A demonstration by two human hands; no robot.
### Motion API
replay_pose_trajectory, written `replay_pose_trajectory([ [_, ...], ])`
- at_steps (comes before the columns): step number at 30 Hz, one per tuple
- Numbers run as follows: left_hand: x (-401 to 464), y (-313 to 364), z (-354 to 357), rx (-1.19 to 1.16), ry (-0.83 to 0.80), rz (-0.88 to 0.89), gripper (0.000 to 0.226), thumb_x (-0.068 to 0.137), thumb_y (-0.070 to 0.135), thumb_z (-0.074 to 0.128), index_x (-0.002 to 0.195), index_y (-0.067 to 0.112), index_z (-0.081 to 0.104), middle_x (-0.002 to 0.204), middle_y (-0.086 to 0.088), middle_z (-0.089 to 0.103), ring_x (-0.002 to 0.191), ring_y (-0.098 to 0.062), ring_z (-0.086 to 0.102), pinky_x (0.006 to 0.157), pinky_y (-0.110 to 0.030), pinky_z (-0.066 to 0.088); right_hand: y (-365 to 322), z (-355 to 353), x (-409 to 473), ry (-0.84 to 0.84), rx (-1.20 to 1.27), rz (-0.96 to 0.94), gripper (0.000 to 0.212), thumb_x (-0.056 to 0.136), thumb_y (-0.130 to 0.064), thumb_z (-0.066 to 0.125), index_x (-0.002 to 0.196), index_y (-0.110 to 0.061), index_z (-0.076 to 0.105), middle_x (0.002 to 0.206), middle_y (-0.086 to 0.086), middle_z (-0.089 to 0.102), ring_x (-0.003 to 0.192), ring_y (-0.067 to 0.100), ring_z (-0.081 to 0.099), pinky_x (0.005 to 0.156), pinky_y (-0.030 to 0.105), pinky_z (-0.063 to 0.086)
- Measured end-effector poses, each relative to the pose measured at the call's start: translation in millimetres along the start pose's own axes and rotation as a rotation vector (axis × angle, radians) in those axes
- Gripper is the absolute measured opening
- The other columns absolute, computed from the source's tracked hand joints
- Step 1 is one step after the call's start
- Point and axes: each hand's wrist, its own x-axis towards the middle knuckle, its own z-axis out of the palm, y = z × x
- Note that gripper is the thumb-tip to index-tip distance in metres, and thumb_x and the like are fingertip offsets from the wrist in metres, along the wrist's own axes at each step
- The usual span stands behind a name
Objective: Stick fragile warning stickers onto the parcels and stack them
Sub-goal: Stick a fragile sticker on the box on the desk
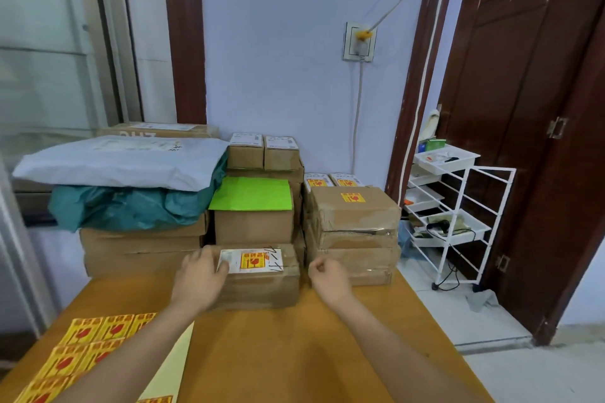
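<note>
Fingers of the left hand (pixel 199 275) held the brown cardboard parcel (pixel 258 281) with its yellow sticker (pixel 252 260) on the orange worktop (pixel 278 347). Right hand (pixel 329 278) was curled, empty, beside it.

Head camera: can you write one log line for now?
left hand: holds brown cardboard parcel | yellow fragile sticker: on | right hand: curled, empty
</note>
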Motion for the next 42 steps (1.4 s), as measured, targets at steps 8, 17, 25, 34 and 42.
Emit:
replay_pose_trajectory([
  [8, -11.8, -21.9, -3.7, -0.252, -0.15, -0.092, 0.044, 0.098, 0.032, 0.045, 0.139, 0.015, 0.04, 0.135, -0.014, 0.049, 0.121, -0.03, 0.048, 0.089, -0.034, 0.044, -28.3, 37.3, -6.1, 0.031, -0.141, -0.012, 0.044, 0.095, -0.022, 0.048, 0.136, -0.011, 0.041, 0.134, 0.008, 0.036, 0.123, 0.027, 0.044, 0.097, 0.033, 0.042],
  [17, -26.5, -14.3, -3.3, -0.699, -0.126, -0.233, 0.041, 0.099, 0.028, 0.046, 0.14, 0.023, 0.04, 0.139, -0.008, 0.047, 0.114, -0.023, 0.049, 0.08, -0.03, 0.041, -42.6, 32.2, -23.3, -0.033, 0.11, 0.039, 0.048, 0.097, -0.015, 0.045, 0.143, -0.008, 0.036, 0.139, 0.011, 0.048, 0.126, 0.025, 0.044, 0.094, 0.025, 0.036],
  [25, -44.0, -15.3, -10.9, -0.872, -0.03, -0.279, 0.042, 0.096, 0.03, 0.053, 0.137, 0.026, 0.041, 0.14, -0.004, 0.045, 0.119, -0.023, 0.046, 0.098, -0.043, 0.044, -34.7, 34.2, -35.9, 0.036, 0.322, 0.118, 0.05, 0.096, -0.018, 0.051, 0.143, -0.01, 0.036, 0.131, 0.006, 0.054, 0.112, 0.018, 0.051, 0.094, 0.027, 0.041],
  [34, -63.7, -3.5, -20.3, -1.162, 0.065, -0.302, 0.033, 0.095, 0.026, 0.055, 0.127, 0.026, 0.046, 0.115, 0.006, 0.05, 0.109, -0.016, 0.047, 0.084, -0.035, 0.044, -23.5, 24.4, -58.2, 0.127, 0.515, 0.144, 0.043, 0.093, -0.015, 0.055, 0.135, -0.012, 0.047, 0.133, 0.003, 0.048, 0.117, 0.016, 0.049, 0.104, 0.033, 0.04],
  [42, -74.6, 7.4, -20.7, -1.249, 0.065, -0.34, 0.028, 0.093, 0.026, 0.058, 0.12, 0.026, 0.051, 0.121, -0.004, 0.055, 0.115, -0.024, 0.052, 0.1, -0.049, 0.044, -28.9, 0.8, -69.3, 0.135, 0.527, 0.09, 0.05, 0.094, -0.016, 0.055, 0.142, -0.01, 0.042, 0.134, 0.002, 0.039, 0.124, 0.018, 0.043, 0.109, 0.036, 0.035],
])
